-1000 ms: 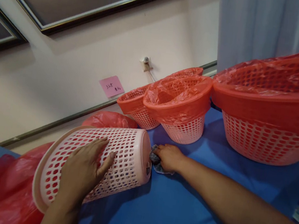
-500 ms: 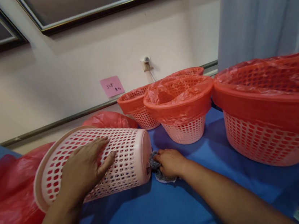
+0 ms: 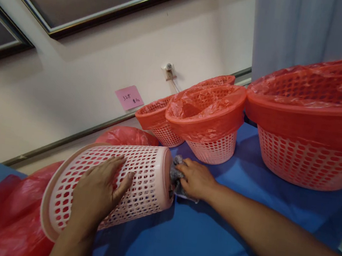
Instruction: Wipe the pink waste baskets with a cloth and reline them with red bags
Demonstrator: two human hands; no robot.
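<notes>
A pale pink plastic wastebasket (image 3: 143, 174) with a perforated wall lies on its side, its base turned to the right. My left hand (image 3: 98, 187) rests on the basket's wall, fingers spread and thumb apart. My right hand (image 3: 197, 179) grips a crumpled grey cloth (image 3: 177, 174), which it presses against the basket's base. Part of the cloth hangs below the fingers. Red plastic film (image 3: 17, 213) lies behind and to the left of the basket's rim.
Several baskets lined with red bags stand beyond, among them a medium basket (image 3: 212, 147) and a large one (image 3: 307, 161) at the right. A blue cloth (image 3: 207, 240) covers the surface. A pink note (image 3: 129, 97) is on the wall below framed pictures.
My right hand and the grey cloth have moved slightly upward across the basket's base. My left hand stays in place on the wall of the wastebasket.
</notes>
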